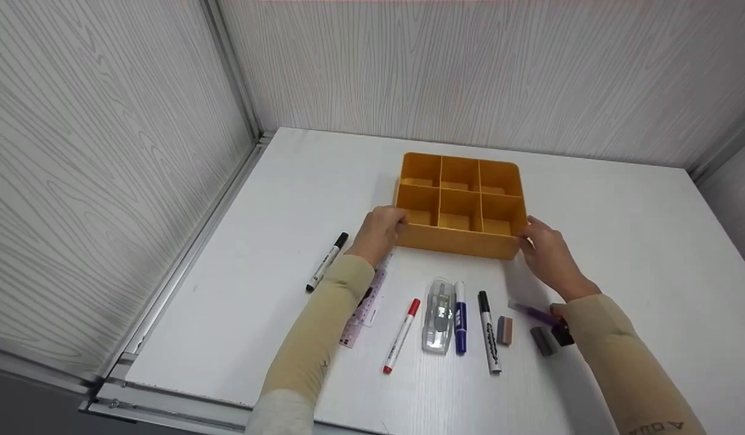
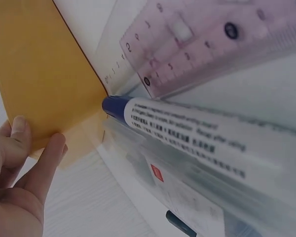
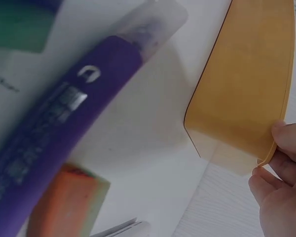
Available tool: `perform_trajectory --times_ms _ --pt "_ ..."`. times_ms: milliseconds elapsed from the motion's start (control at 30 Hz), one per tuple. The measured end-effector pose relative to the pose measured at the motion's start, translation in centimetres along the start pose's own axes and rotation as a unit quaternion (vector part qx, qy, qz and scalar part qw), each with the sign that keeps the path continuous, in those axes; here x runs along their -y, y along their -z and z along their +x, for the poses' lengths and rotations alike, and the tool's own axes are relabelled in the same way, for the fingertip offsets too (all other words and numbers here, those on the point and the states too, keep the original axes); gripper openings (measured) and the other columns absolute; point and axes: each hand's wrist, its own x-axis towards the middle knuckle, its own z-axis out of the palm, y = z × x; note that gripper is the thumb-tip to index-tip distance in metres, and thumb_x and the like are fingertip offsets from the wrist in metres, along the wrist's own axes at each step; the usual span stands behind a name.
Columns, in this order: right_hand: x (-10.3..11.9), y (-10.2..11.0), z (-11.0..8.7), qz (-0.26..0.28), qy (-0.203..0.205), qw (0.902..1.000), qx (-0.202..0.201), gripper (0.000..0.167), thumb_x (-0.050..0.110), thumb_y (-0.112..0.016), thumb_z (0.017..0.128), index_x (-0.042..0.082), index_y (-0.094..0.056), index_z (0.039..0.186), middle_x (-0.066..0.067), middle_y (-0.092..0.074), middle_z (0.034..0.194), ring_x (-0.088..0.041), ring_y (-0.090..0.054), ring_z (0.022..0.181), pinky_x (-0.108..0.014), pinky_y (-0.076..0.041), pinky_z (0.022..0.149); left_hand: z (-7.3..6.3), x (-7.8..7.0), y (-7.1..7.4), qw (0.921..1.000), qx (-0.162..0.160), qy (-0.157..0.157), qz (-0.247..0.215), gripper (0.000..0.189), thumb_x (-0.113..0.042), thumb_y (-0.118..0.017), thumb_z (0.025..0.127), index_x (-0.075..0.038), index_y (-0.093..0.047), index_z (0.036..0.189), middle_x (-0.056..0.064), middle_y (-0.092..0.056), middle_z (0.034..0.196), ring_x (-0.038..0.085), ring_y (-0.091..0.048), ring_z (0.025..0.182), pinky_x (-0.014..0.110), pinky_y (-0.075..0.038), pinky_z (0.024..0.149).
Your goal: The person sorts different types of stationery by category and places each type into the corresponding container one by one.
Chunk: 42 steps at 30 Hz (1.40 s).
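Near side of the left hand and right hand: 1 clear case, small contents too unclear to name, plus 3 of 4 markers, the 4th just left of the left hand. Both hands grip 1 orange box at its near corners, 6 compartments, 2 rows of 3. White tabletop runs past the hands to 3 wood-grain panels.
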Motion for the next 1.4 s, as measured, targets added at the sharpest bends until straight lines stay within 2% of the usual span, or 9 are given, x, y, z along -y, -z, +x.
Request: perform_trajectory --times_ms 200,300,433,533,700,867,1000,1200,1400 --pt "-0.4 -0.3 -0.6 0.006 0.032 0.9991 -0.029 0.012 -0.007 -0.058 0.093 -0.009 -0.067 0.101 -0.029 -0.069 0.110 -0.047 -0.047 0.133 -0.058 -0.040 0.108 -0.3 -0.3 0.3 0.9986 0.031 0.011 -0.042 0.012 -0.006 -0.060 0.097 -0.006 -0.071 0.101 0.006 -0.070 0.097 0.016 -0.061 0.086 0.029 -0.056 0.082" --pt "-0.2 -0.4 -0.9 0.009 0.031 0.9992 -0.024 0.013 -0.006 -0.058 0.094 -0.008 -0.067 0.103 -0.028 -0.069 0.112 -0.047 -0.047 0.133 -0.058 -0.040 0.107 -0.7 -0.4 0.3 0.9994 0.016 0.003 -0.031 0.013 -0.014 -0.064 0.096 -0.006 -0.073 0.101 0.006 -0.070 0.106 0.017 -0.062 0.099 0.028 -0.054 0.091" --pt "0.0 -0.4 -1.2 0.011 0.027 0.9994 -0.021 0.015 -0.005 -0.058 0.094 -0.009 -0.068 0.105 -0.029 -0.068 0.115 -0.047 -0.046 0.134 -0.058 -0.040 0.107 -1.1 -0.6 0.4 0.9988 -0.022 -0.044 -0.005 0.011 -0.010 -0.068 0.093 -0.006 -0.074 0.100 0.007 -0.069 0.112 0.021 -0.060 0.110 0.027 -0.051 0.098" --pt "0.2 -0.3 -1.6 0.012 0.035 0.9988 -0.032 0.015 -0.004 -0.059 0.094 -0.010 -0.068 0.104 -0.030 -0.067 0.115 -0.048 -0.047 0.132 -0.059 -0.041 0.105 -1.0 -0.9 0.6 0.9971 -0.021 -0.073 -0.007 0.012 -0.005 -0.067 0.092 -0.006 -0.075 0.101 0.007 -0.071 0.104 0.021 -0.064 0.101 0.027 -0.054 0.093" --pt "0.1 -0.4 -2.2 0.012 0.064 0.9960 -0.062 0.012 -0.006 -0.061 0.092 -0.010 -0.069 0.101 -0.030 -0.069 0.111 -0.049 -0.050 0.128 -0.058 -0.044 0.102 -1.2 -1.0 0.6 0.9968 -0.005 -0.078 -0.012 0.013 -0.012 -0.068 0.092 -0.009 -0.076 0.101 0.005 -0.073 0.097 0.020 -0.067 0.091 0.030 -0.055 0.088" --pt "-0.1 -0.5 -2.7 0.004 0.072 0.9949 -0.071 0.012 -0.005 -0.063 0.091 -0.009 -0.070 0.100 -0.029 -0.071 0.104 -0.050 -0.051 0.127 -0.058 -0.047 0.099 -1.5 -0.8 0.6 0.9946 -0.022 -0.101 -0.011 0.010 -0.013 -0.071 0.089 -0.010 -0.077 0.096 0.004 -0.073 0.092 0.020 -0.068 0.086 0.031 -0.056 0.082" --pt "-0.1 -0.5 -3.3 -0.003 0.078 0.9943 -0.073 0.012 -0.005 -0.064 0.090 -0.009 -0.070 0.100 -0.029 -0.070 0.106 -0.049 -0.052 0.127 -0.058 -0.048 0.097 -1.8 -0.7 0.6 0.9925 -0.031 -0.118 -0.003 0.010 -0.013 -0.072 0.087 -0.011 -0.077 0.095 0.003 -0.073 0.090 0.019 -0.069 0.084 0.029 -0.056 0.080" --pt "0.0 -0.5 -4.2 -0.038 0.121 0.9873 -0.096 0.012 -0.012 -0.065 0.086 -0.010 -0.069 0.097 -0.026 -0.070 0.105 -0.046 -0.055 0.126 -0.053 -0.051 0.095 -2.0 -1.2 0.4 0.9926 -0.017 -0.119 0.013 0.011 -0.013 -0.073 0.087 -0.010 -0.077 0.097 0.004 -0.074 0.091 0.019 -0.070 0.085 0.029 -0.057 0.081" --pt "0.0 -0.4 -4.4 -0.052 0.154 0.9804 -0.111 0.014 -0.016 -0.067 0.082 -0.009 -0.069 0.093 -0.021 -0.069 0.102 -0.043 -0.061 0.119 -0.051 -0.052 0.094 -1.9 -1.5 0.2 0.9918 -0.025 -0.118 0.042 0.010 -0.014 -0.072 0.087 -0.011 -0.076 0.095 0.003 -0.074 0.091 0.018 -0.070 0.085 0.028 -0.057 0.080"
